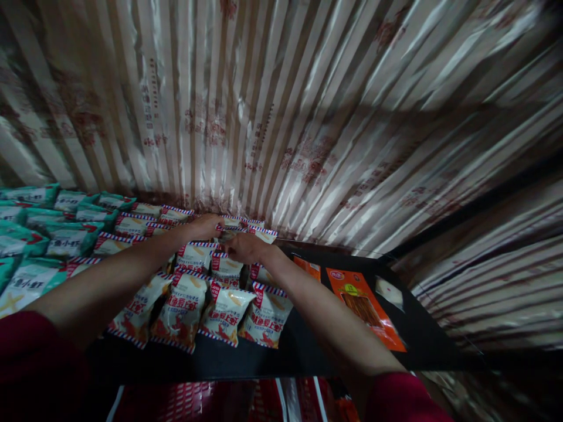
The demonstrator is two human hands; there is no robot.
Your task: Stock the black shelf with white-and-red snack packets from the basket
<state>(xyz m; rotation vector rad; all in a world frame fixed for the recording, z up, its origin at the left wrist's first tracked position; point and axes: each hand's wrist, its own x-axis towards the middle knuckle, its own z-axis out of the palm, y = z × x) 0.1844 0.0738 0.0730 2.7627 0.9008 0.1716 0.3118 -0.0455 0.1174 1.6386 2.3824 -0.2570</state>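
Note:
Both arms reach over rows of white snack bags (179, 305) with red print and striped edges, which stand upright on a black shelf (303, 351). Near the back rows, my left hand (206, 226) is closed, its fingertips at the left edge of a snack bag (229, 235). From the right, my right hand (247, 247) has curled fingers at the front of that same bag. The bag is largely covered by my hands, and the fingertips are partly hidden. Another bag (264, 235) stands just behind my right hand.
Teal snack bags (73, 239) fill the left side. Right of my right forearm lie a flat orange packet (367, 308), a second orange packet (308, 268) and a small white item (389, 293). A pleated printed curtain (246, 105) hangs behind. Red packages (189, 401) sit below the shelf edge.

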